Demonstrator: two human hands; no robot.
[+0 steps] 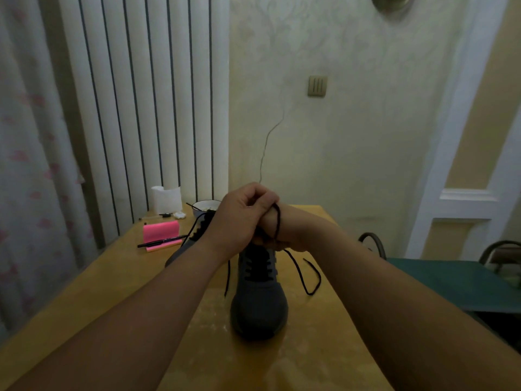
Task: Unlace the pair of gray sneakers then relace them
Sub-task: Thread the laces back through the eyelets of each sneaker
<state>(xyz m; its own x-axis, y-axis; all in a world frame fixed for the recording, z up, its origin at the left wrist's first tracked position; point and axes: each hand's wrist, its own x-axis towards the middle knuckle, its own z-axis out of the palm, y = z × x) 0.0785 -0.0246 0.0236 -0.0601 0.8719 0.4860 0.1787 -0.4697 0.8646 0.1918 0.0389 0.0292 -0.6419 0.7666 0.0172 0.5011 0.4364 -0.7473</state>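
Gray knit is filling the lower centre of my feed: one gray sneaker (259,303) is standing upright on the yellowish wooden table (324,348), toe pointing toward the camera. Its black lace (277,221) is sitting threaded across the lower eyelets, while two free ends are trailing onto the tabletop, one curling off to the right of the shoe and one hanging down on its left. Both hands are meeting just above the sneaker's collar, in the middle of the frame. The left hand (239,218) is lying on top, fingers curled tight and pinching a strand of the lace that is running down over the back of the right hand (293,232). The right hand is tucking under the left, its fingers bending down at the shoe's opening (what they are clasping I cannot tell, since the left hand is covering most of them). The second sneaker (176,256) is lying behind the left forearm, left of centre and mostly hidden, with a tangle of dark lacing (204,221) showing above the wrist. Farther back on the table, toward the left, a pink holder (159,231) is sitting with a black pen (158,242) resting across it. A pale bowl (207,206) and a white folded paper (166,200) are standing near the white ribbed radiator (146,94) in the upper left.
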